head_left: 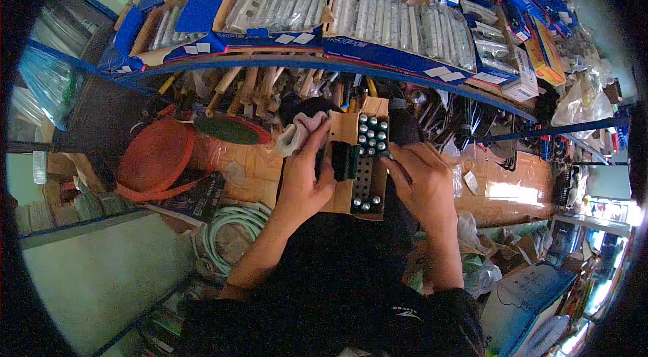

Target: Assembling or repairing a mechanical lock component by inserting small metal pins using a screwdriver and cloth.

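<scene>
A small open cardboard box rests over my lap with its flaps raised. Inside, a dark tray with rows of round holes carries several silver-ended cylinders at the far end and a few more at the near end. My left hand is closed along the box's left side, beside a dark green-black panel. A pale, crumpled cloth bunches at its fingertips. My right hand reaches the box's right edge, fingers pinched near the far cylinders; what sits between them is hidden.
Ahead, a blue-edged shelf holds blue cartons of plastic-wrapped pieces, above wooden-handled tools. On the left are an orange-red basin and a coiled pale green hose. A blue-topped box stands at the lower right.
</scene>
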The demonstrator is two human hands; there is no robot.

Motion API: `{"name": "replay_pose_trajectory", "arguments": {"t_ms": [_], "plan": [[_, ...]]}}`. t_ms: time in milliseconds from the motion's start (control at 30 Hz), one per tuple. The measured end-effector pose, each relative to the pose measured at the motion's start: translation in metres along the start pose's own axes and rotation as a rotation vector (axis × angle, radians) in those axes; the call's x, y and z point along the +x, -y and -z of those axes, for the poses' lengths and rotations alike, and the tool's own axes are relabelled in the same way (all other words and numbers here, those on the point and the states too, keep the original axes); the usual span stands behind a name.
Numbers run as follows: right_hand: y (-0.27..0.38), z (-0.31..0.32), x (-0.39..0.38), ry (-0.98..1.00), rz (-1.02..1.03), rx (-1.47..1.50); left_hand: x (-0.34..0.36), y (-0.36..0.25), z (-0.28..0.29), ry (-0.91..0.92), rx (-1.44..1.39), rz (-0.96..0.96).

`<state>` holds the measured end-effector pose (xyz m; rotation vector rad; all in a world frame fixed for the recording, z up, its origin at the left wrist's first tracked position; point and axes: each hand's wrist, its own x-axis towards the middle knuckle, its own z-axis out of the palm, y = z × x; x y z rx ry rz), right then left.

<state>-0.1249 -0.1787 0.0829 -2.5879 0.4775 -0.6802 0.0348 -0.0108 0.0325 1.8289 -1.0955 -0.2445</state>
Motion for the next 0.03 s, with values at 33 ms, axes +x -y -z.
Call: {"name": "replay_pose_trajectory", "arguments": {"t_ms": [33], "plan": [[0.0029,0.0011,0.0012,0.027,0.000,-0.004,-0.0018,-0.0003,0.0019,-0.002,0.007,0.006]]}}
